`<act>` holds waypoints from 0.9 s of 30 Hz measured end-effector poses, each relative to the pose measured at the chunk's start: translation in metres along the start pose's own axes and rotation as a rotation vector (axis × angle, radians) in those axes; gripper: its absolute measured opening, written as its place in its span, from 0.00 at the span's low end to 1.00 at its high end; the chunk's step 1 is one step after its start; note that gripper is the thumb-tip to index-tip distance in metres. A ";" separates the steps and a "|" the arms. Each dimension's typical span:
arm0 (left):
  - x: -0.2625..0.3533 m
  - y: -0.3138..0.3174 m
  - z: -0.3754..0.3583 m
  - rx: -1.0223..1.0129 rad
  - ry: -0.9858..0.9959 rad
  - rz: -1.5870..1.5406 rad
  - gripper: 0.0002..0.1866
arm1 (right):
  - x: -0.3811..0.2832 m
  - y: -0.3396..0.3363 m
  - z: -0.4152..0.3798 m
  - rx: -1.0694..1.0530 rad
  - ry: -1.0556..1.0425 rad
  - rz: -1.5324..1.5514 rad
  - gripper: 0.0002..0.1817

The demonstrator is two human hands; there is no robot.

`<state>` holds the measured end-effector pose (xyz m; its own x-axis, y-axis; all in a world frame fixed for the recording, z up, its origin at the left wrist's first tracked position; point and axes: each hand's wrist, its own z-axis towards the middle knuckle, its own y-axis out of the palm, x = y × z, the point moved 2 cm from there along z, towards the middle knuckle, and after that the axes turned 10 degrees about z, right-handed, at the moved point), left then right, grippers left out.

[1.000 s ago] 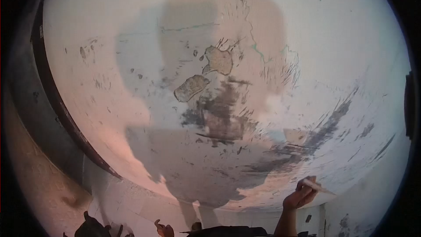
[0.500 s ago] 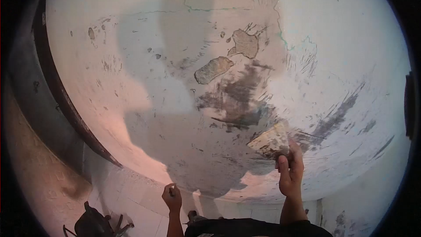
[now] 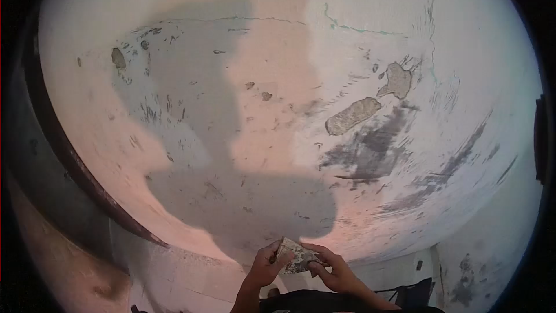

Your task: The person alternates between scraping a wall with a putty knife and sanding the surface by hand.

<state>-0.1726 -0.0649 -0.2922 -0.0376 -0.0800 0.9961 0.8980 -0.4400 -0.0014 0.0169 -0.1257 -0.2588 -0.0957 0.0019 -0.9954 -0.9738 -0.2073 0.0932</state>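
Note:
In the head view, a putty knife (image 3: 296, 257) with a worn, stained wide blade is held low in front of my body. My right hand (image 3: 336, 273) is closed around its right side, where the handle is mostly hidden by the fingers. My left hand (image 3: 263, 268) grips the blade from the left, thumb across its face. Something small and dark shows by the left fingers; I cannot make out what it is. Beyond both hands rises the scraped wall (image 3: 278, 139), with dark smears and an elongated bare patch (image 3: 353, 116).
A second bare patch (image 3: 398, 80) lies higher on the wall, above a dark scraped area (image 3: 373, 150). My shadow covers the wall's left and middle. A dark frame edge (image 3: 75, 168) curves down the left. Part of a black chair (image 3: 414, 295) stands at the lower right.
My right hand has brought the putty knife down and left, away from the wall. My left hand has moved right and taken hold of the blade. The view has turned left.

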 end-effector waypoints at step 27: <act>0.276 0.031 0.146 0.902 1.897 1.506 0.32 | -0.233 -0.049 0.041 0.868 -1.045 -1.101 0.43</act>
<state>-0.0910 0.0301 -0.0045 0.7202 -0.3048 -0.6232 0.5535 0.7941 0.2512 0.0785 -0.0760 -0.0302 0.8873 0.4163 -0.1983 -0.4548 0.8613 -0.2267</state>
